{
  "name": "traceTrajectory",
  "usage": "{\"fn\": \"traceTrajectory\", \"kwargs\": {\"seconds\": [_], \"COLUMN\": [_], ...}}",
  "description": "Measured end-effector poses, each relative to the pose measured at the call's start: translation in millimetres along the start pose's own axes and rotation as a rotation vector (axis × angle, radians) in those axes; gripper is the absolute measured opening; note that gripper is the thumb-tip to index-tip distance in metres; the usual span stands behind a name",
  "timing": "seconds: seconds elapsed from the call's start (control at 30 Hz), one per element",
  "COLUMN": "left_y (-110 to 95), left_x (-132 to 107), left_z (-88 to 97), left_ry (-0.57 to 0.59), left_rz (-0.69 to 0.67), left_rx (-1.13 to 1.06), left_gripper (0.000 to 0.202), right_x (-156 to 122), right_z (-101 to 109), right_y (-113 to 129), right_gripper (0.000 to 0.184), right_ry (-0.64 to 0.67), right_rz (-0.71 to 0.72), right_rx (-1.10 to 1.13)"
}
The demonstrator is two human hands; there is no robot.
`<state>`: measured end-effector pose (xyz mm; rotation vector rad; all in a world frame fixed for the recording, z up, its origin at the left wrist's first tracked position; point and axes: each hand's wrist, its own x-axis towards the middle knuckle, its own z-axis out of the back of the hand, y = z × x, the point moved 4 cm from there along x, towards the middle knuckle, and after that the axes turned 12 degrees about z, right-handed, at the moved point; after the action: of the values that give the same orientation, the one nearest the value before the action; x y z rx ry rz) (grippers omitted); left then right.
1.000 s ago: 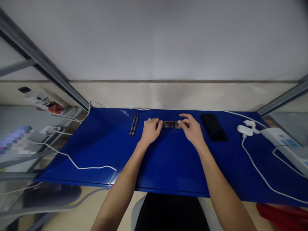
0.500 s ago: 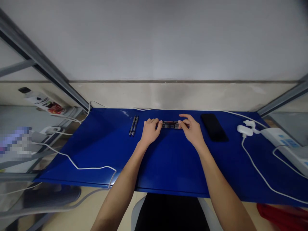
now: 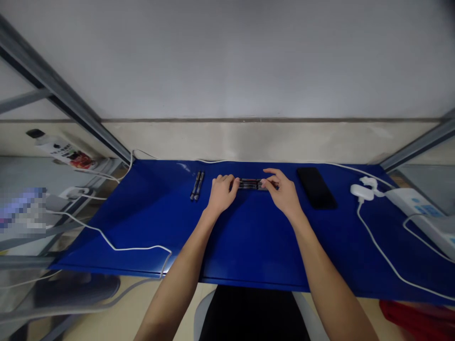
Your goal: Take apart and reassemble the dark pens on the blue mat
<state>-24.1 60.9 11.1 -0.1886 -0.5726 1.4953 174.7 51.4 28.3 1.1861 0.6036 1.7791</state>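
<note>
Between my hands several dark pens lie side by side, pointing left to right, low over the blue tabletop. My left hand is closed round their left ends, the thumb pressing on them. At their right ends my right hand pinches with thumb and fingers, its index finger stretched out above. The palms and fingers hide both ends of the pens. Two more dark pens, a left one and a right one, lie parallel on the table to the left of my left hand.
A black phone lies right of my right hand. Farther right are a white earbud case on a cable and a white power strip. A white cable crosses the table's left side. A bottle stands beyond the left frame.
My right thumb has slid slightly left along the pens. Otherwise both hands and the things on the table keep their places.
</note>
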Motion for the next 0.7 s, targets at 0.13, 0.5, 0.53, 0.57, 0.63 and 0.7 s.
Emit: {"fn": "traceTrajectory", "kwargs": {"seconds": [0.13, 0.5, 0.53, 0.57, 0.63, 0.7], "left_y": [0.0, 0.9, 0.7, 0.5, 0.6, 0.7], "left_x": [0.2, 0.9, 0.7, 0.7, 0.7, 0.7], "left_z": [-0.7, -0.8, -0.9, -1.1, -1.3, -1.5], "left_ry": [0.004, -0.007, -0.006, -0.006, -0.006, -0.003], "left_rz": [0.0, 0.003, 0.002, 0.001, 0.004, 0.004], "left_rx": [-0.004, -0.009, -0.008, -0.005, 0.001, 0.006], "left_gripper": [0.035, 0.035, 0.035, 0.035, 0.035, 0.035], "right_x": [-0.2, 0.6, 0.6, 0.7, 0.9, 0.9], "right_z": [-0.4, -0.3, -0.4, -0.4, -0.2, 0.2], "right_y": [-0.6, -4.1, -4.1, -4.2, -4.7, -5.4], "right_gripper": [0.031, 0.03, 0.03, 0.031, 0.033, 0.033], "right_ry": [0.006, -0.021, -0.023, -0.026, -0.034, -0.042], "right_rz": [-0.016, -0.016, -0.013, -0.009, -0.002, 0.001], "right_rx": [0.003, 0.023, 0.019, 0.013, 0.005, 0.009]}}
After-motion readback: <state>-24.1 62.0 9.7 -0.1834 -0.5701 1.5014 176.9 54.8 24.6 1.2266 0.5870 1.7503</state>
